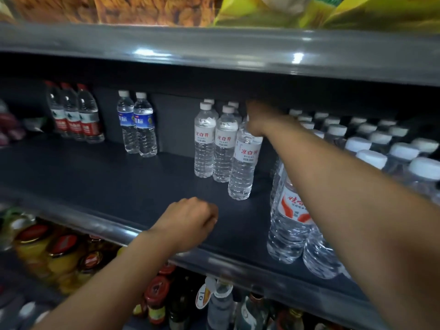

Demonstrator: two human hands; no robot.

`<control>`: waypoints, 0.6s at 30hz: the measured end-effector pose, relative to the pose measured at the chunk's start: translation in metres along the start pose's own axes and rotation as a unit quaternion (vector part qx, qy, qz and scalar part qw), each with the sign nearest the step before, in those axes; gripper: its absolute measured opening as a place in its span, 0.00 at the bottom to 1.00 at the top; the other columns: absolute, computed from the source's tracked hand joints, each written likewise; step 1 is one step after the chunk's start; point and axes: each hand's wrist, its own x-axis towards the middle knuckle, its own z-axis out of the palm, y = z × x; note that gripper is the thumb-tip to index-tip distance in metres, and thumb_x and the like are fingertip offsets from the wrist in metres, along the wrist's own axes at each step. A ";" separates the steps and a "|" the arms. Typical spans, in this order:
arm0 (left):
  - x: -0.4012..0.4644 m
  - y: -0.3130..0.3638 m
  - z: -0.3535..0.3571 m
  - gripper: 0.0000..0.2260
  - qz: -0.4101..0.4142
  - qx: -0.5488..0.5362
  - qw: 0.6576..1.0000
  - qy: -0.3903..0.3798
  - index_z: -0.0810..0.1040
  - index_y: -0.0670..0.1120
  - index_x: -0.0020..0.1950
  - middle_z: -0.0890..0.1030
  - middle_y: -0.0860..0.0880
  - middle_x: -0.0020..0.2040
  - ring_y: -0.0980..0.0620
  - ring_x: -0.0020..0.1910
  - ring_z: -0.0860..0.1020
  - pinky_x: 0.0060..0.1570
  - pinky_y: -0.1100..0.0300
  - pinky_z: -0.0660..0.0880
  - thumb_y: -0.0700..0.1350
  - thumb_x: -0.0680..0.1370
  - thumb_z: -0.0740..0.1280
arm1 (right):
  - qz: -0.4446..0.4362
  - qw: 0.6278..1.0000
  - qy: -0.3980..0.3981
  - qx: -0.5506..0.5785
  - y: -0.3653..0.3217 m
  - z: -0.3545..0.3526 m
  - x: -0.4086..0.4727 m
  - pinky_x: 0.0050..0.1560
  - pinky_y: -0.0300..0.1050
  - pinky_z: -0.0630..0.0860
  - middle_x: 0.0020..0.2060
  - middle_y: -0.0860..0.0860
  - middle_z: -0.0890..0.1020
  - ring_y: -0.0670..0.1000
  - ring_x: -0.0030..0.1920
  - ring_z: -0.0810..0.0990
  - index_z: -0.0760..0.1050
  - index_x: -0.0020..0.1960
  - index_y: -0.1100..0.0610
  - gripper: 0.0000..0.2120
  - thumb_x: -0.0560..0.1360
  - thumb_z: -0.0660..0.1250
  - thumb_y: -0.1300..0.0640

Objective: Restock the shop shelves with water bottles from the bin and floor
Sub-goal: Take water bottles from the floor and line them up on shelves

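A right hand [258, 121] grips the neck of a white-labelled water bottle [244, 163], tilted slightly on the dark shelf [100, 177] just beside a matching row of bottles [214, 144] — its cap hidden by the fingers. The left hand [190, 219] rests near the shelf's front edge, fingers curled, holding nothing — well apart from the bottle.

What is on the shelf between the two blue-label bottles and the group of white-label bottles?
Nothing stands there: the head view shows only bare dark shelf between the blue-label bottles and the white-label bottles.
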 end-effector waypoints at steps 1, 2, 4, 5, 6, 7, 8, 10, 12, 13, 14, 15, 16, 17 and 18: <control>0.002 0.004 0.000 0.08 0.000 0.002 1.000 0.002 0.75 0.53 0.51 0.80 0.49 0.53 0.42 0.53 0.77 0.47 0.54 0.72 0.52 0.80 0.57 | 0.005 1.000 -0.005 0.005 0.002 0.000 0.001 0.53 0.46 0.71 0.65 0.59 0.74 0.59 0.63 0.74 0.68 0.69 0.60 0.25 0.74 0.69 0.60; 0.004 0.008 0.000 0.08 0.001 0.006 1.000 0.001 0.75 0.53 0.52 0.80 0.49 0.53 0.42 0.53 0.77 0.47 0.53 0.72 0.52 0.80 0.57 | 0.010 1.000 -0.012 0.008 0.004 0.001 0.002 0.49 0.45 0.70 0.63 0.59 0.75 0.59 0.61 0.75 0.69 0.68 0.61 0.24 0.74 0.70 0.61; 0.008 0.016 -0.001 0.09 -0.001 0.016 1.000 -0.005 0.75 0.52 0.53 0.80 0.48 0.54 0.41 0.54 0.77 0.48 0.53 0.73 0.52 0.80 0.57 | 0.016 0.999 -0.024 0.018 0.007 -0.001 0.003 0.46 0.44 0.69 0.60 0.59 0.76 0.59 0.58 0.77 0.71 0.65 0.62 0.23 0.72 0.71 0.61; 0.008 0.018 -0.002 0.09 -0.004 0.019 1.000 -0.006 0.75 0.52 0.53 0.80 0.48 0.54 0.41 0.54 0.77 0.48 0.53 0.73 0.52 0.80 0.57 | 0.018 0.999 -0.026 0.018 0.007 -0.002 0.003 0.46 0.45 0.70 0.60 0.59 0.76 0.59 0.58 0.77 0.71 0.65 0.62 0.23 0.72 0.71 0.61; 0.009 0.020 -0.003 0.08 -0.005 0.021 1.000 -0.004 0.75 0.52 0.52 0.80 0.48 0.54 0.41 0.54 0.77 0.49 0.53 0.73 0.51 0.80 0.57 | 0.017 0.999 -0.024 0.014 0.006 -0.003 0.004 0.47 0.45 0.70 0.61 0.60 0.76 0.60 0.59 0.76 0.71 0.65 0.63 0.24 0.71 0.72 0.61; 0.009 0.020 -0.004 0.08 -0.006 0.023 1.000 -0.001 0.75 0.52 0.52 0.80 0.48 0.53 0.41 0.54 0.77 0.49 0.53 0.73 0.51 0.80 0.57 | 0.015 1.000 -0.019 0.009 0.006 -0.004 0.005 0.48 0.46 0.71 0.61 0.61 0.75 0.61 0.60 0.76 0.71 0.65 0.63 0.24 0.71 0.72 0.62; 0.007 0.020 -0.005 0.08 -0.007 0.023 1.000 0.003 0.75 0.52 0.51 0.80 0.49 0.53 0.42 0.54 0.77 0.49 0.53 0.74 0.51 0.80 0.57 | 0.014 1.000 -0.011 0.005 0.006 -0.003 0.006 0.48 0.46 0.70 0.61 0.61 0.76 0.61 0.60 0.76 0.71 0.64 0.64 0.23 0.71 0.71 0.63; 0.003 0.019 -0.008 0.08 -0.008 0.017 1.000 0.016 0.75 0.52 0.52 0.80 0.50 0.54 0.42 0.54 0.77 0.50 0.53 0.74 0.52 0.80 0.57 | 0.017 1.000 0.010 -0.005 0.004 -0.001 0.008 0.48 0.46 0.71 0.61 0.61 0.76 0.61 0.60 0.76 0.72 0.64 0.65 0.21 0.72 0.69 0.66; -0.001 0.014 -0.010 0.08 -0.013 0.011 0.999 0.031 0.75 0.52 0.53 0.80 0.51 0.54 0.43 0.54 0.77 0.50 0.53 0.74 0.52 0.80 0.57 | 0.022 0.999 0.024 -0.014 0.003 0.002 0.009 0.51 0.47 0.73 0.62 0.61 0.76 0.61 0.61 0.76 0.72 0.64 0.64 0.21 0.72 0.69 0.67; -0.004 0.012 -0.010 0.08 -0.018 0.006 0.999 0.037 0.75 0.52 0.53 0.79 0.52 0.54 0.43 0.54 0.77 0.49 0.53 0.74 0.52 0.80 0.58 | 0.024 0.999 0.030 -0.015 0.002 0.003 0.010 0.53 0.47 0.73 0.62 0.61 0.75 0.60 0.61 0.76 0.71 0.65 0.64 0.22 0.72 0.69 0.67; -0.007 0.009 -0.011 0.08 -0.022 0.002 0.999 0.043 0.75 0.52 0.53 0.79 0.52 0.54 0.43 0.54 0.77 0.49 0.53 0.74 0.52 0.79 0.58 | 0.024 0.999 0.035 -0.014 0.000 0.004 0.012 0.52 0.47 0.73 0.63 0.60 0.75 0.60 0.62 0.76 0.71 0.65 0.63 0.22 0.72 0.69 0.66; -0.009 0.005 -0.011 0.08 -0.023 -0.002 0.999 0.046 0.74 0.52 0.52 0.79 0.52 0.53 0.43 0.53 0.77 0.49 0.54 0.74 0.51 0.79 0.58 | 0.024 0.999 0.038 -0.012 -0.001 0.005 0.014 0.51 0.46 0.72 0.63 0.60 0.75 0.60 0.61 0.76 0.71 0.65 0.63 0.22 0.72 0.69 0.66; -0.012 0.002 -0.011 0.08 -0.024 -0.007 0.999 0.047 0.75 0.52 0.52 0.79 0.52 0.53 0.44 0.53 0.77 0.49 0.54 0.74 0.51 0.79 0.58 | 0.022 0.999 0.039 -0.011 -0.002 0.005 0.017 0.50 0.46 0.71 0.62 0.60 0.75 0.60 0.61 0.76 0.71 0.65 0.62 0.21 0.73 0.69 0.65; -0.015 -0.001 -0.012 0.08 -0.026 -0.014 0.998 0.047 0.75 0.52 0.52 0.79 0.52 0.53 0.44 0.53 0.77 0.49 0.54 0.74 0.51 0.79 0.58 | 0.017 0.999 0.036 -0.010 -0.003 0.005 0.019 0.49 0.46 0.71 0.62 0.60 0.75 0.61 0.61 0.76 0.72 0.65 0.62 0.20 0.73 0.68 0.65; -0.018 -0.004 -0.011 0.08 -0.027 -0.021 0.998 0.045 0.75 0.52 0.52 0.79 0.52 0.53 0.44 0.53 0.77 0.49 0.53 0.74 0.51 0.79 0.58 | 0.013 0.999 0.031 -0.012 -0.005 0.007 0.022 0.49 0.47 0.71 0.61 0.61 0.75 0.61 0.60 0.76 0.72 0.64 0.62 0.19 0.73 0.68 0.64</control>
